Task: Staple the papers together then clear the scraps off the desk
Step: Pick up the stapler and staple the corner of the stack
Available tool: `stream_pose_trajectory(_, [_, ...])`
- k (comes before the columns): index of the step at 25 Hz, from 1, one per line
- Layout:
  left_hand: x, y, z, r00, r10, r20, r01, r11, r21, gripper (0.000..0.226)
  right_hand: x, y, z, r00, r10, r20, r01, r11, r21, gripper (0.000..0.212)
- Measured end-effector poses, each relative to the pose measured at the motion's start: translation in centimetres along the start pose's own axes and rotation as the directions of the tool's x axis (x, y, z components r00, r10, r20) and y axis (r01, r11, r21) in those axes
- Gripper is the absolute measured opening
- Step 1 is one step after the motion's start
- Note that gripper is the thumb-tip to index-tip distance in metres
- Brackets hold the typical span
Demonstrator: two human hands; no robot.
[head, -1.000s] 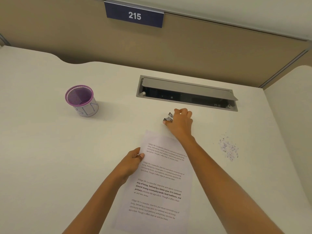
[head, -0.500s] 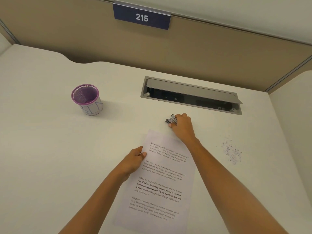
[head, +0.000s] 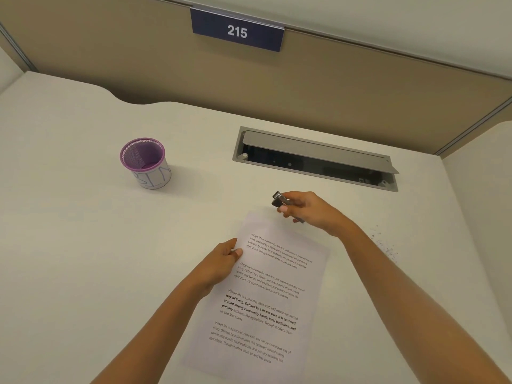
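Papers (head: 266, 295) lie printed side up on the desk (head: 83, 245), reaching from near its front edge toward the middle. Your left hand (head: 219, 266) pinches their left edge, thumb on top, while your right hand (head: 313, 209), fingers curled tight round a small stapler (head: 281, 200), holds it just beside their far edge. Scraps (head: 383, 245) lie scattered toward the desk's right edge, a purple mesh cup (head: 146, 164) at the back left shows only its own mesh inside, and a cable box (head: 315, 159) by the back edge has its lid propped over a dark inside you cannot make out.
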State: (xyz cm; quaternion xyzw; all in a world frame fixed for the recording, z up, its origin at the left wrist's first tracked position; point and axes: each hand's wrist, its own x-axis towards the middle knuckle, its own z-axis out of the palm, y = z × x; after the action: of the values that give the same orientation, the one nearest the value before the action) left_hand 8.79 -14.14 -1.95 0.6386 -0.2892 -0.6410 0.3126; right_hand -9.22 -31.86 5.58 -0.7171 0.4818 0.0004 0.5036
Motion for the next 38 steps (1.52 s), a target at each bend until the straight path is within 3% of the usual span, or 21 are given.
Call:
stream_pose_trajectory(6, [-2.0, 2.1, 0.8, 0.997, 0.072, -0.004, -0.071, 0.994, 0.079, 0.027, -0.3, -2.3, -0.9, 0.962, -0.027, 0.273, 0.128, 0.924, -0.360, 0.042])
stream_pose_trajectory(11, [-2.6, 2.6, 1.2, 0.987, 0.158, -0.015, -0.153, 0.973, 0.171, 0.025, 0.0, -3.7, -1.8, 0.951, -0.013, 0.309, 0.166, 0.864, -0.476, 0.052])
stream_pose_trajectory(23, [-3.1, 2.4, 1.2, 0.985, 0.168, -0.027, -0.157, 0.960, 0.233, 0.024, 0.6, -4.8, -1.9, 0.914, 0.035, 0.405, 0.160, 0.884, -0.439, 0.041])
stream_pose_trajectory(38, [-3.7, 3.2, 1.7, 0.987, 0.160, -0.011, -0.151, 0.952, 0.266, 0.026, 0.9, -5.1, -1.1, 0.901, -0.005, 0.434, 0.224, 0.862, -0.455, 0.044])
